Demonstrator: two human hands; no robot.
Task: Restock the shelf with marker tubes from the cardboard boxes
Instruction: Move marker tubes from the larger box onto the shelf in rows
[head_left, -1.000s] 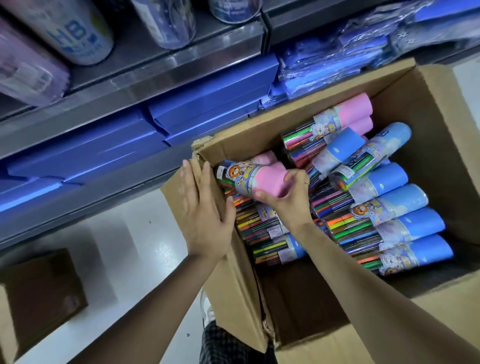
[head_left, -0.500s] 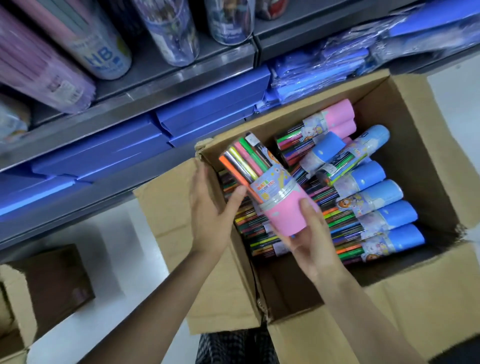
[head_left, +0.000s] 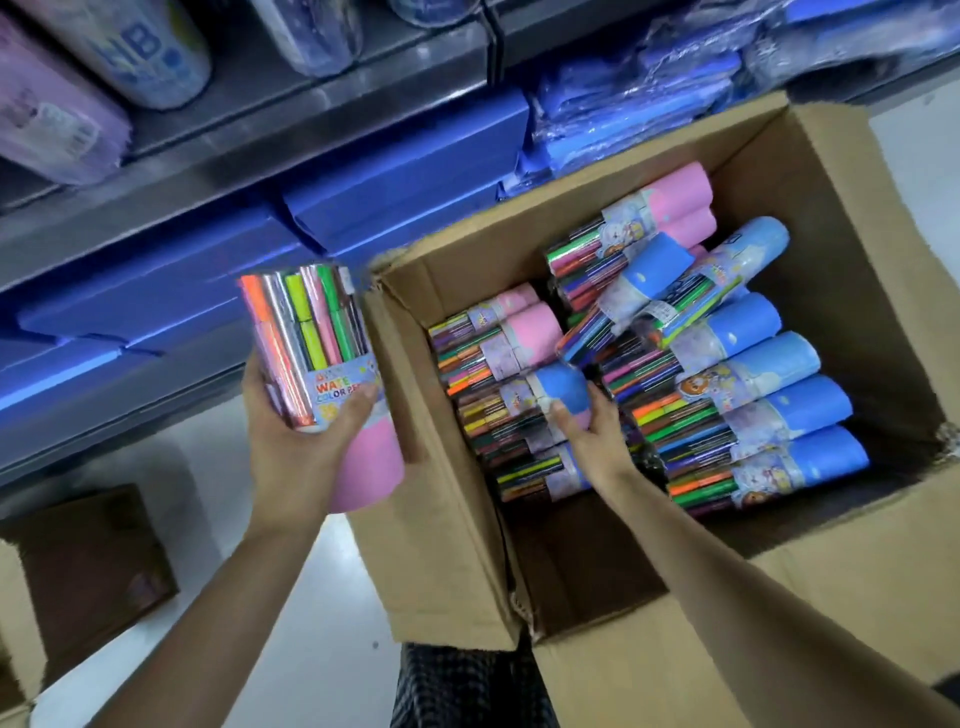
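Shop shelf (head_left: 249, 156) behind, left grip (head_left: 296, 457) clamped on pink-capped marker tube (head_left: 322, 374), right grip (head_left: 587, 436) clasping blue-capped tube (head_left: 550, 395)

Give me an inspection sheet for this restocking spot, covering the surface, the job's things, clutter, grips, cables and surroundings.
Surface: pale glossy floor; the open cardboard box stands in front of the shelving.
Job's things: pink-capped marker tube out of the box, held upright; many pink and blue marker tubes lie stacked in the box, among them a blue-capped tube.
Clutter: a second cardboard box at lower left, contents unclear.
Grips: left hand grips the pink-capped marker tube; right hand reaches into the box, fingers on the blue-capped tube.
Cables: nothing seen.
Surroundings: grey metal shelf with blue flat boxes, blue plastic-wrapped packs and cylindrical containers above.
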